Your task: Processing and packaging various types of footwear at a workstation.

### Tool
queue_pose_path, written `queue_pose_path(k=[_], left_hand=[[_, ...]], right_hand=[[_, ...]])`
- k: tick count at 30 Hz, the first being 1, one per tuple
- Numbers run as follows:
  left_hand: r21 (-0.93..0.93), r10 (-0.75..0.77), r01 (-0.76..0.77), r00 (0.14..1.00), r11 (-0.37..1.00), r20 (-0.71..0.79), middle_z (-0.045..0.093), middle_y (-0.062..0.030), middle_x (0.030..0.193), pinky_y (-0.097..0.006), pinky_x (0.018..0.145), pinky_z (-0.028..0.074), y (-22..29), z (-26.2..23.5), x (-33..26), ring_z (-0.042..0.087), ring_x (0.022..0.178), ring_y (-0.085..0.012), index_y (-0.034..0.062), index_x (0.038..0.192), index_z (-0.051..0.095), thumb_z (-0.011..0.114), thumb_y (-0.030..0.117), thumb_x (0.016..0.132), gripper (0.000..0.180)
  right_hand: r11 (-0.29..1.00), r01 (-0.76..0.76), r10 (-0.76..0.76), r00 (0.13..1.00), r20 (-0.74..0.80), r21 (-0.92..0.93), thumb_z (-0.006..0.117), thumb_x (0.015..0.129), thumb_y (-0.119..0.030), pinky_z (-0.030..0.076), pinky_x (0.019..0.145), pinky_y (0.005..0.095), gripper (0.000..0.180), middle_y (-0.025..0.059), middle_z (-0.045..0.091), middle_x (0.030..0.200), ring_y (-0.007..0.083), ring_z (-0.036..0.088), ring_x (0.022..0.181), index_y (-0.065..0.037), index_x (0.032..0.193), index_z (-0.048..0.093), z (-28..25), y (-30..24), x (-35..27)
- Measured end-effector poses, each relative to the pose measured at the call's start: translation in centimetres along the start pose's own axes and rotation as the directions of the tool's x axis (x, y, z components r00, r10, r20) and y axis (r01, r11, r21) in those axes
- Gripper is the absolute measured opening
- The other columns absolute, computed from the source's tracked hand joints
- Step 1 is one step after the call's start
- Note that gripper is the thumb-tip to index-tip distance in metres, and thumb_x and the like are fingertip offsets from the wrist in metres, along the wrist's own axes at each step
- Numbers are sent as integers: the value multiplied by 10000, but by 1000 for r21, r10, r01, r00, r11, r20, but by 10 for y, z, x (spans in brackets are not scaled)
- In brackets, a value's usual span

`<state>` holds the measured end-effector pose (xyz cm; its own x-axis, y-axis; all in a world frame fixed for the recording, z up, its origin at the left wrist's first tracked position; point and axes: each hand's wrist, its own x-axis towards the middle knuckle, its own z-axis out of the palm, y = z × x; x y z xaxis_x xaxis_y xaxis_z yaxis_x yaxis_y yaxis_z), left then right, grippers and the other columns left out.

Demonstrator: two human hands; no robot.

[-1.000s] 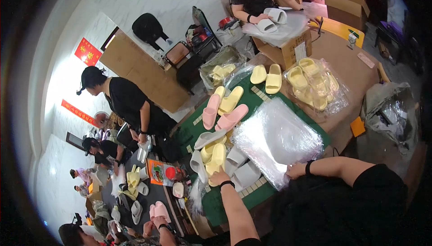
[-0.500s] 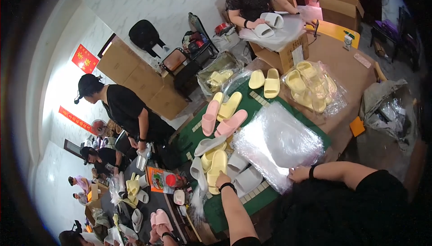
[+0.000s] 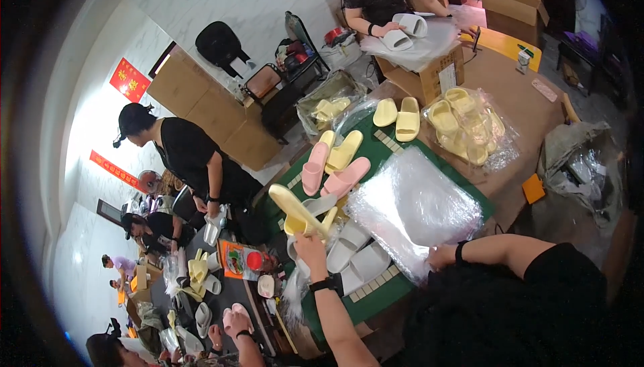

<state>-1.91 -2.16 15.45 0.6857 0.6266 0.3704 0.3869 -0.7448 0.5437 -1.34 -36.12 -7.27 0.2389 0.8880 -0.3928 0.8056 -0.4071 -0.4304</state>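
Observation:
My left hand is closed on a pale yellow slide slipper, which is raised and tilted over the pile at the left of the green mat. Grey slippers lie just right of that hand. A second yellow slipper shows partly behind the raised one. My right hand pinches the near right corner of a stack of clear plastic bags. Beyond the pile lie two pink slippers and a yellow pair.
A yellow pair and bagged yellow slippers lie toward the far side. Across the table, a person handles grey slippers above a cardboard box. A red-lidded jar stands at left, where other people work at a dark table.
My left hand has picked the yellow slipper up from the pile and moved left, tilting it. My right hand stays at the bag stack's corner.

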Motion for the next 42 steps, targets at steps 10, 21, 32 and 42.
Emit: queue_pose_path(k=[10,21,32,42], left_hand=[[104,602,-593,790,798,-113,534,-167,767,-443,711,371,122,-27,-52,481,798,-362,-1,849,523,684,101,690,248],[-122,730,-720,678,684,87,570,-187,747,-450,819,385,178,9,-102,525,862,-341,0,845,519,649,149,723,233],[186,401,-946,283,264,871,595,-116,632,-449,572,388,124,70,-174,571,611,-265,87,705,656,548,191,735,152],[453,510,-869,487,199,709,605,-107,773,-429,584,401,81,110,-207,570,743,-262,81,808,625,515,169,746,154]], right_hand=[[995,-24,36,992,122,-97,597,724,-310,470,762,485,443,232,557,1055,384,560,938,-105,1111,524,-25,-14,0],[998,-46,44,998,-38,-38,571,722,-303,469,747,488,324,249,565,1025,406,584,897,-90,957,636,-21,-18,-13],[994,87,-72,973,-218,61,498,735,-253,451,851,405,357,202,576,1044,308,560,968,-14,979,599,43,25,34],[629,-167,-285,859,426,759,512,813,-182,454,801,313,235,76,615,974,211,568,872,-51,979,614,8,41,-7]])
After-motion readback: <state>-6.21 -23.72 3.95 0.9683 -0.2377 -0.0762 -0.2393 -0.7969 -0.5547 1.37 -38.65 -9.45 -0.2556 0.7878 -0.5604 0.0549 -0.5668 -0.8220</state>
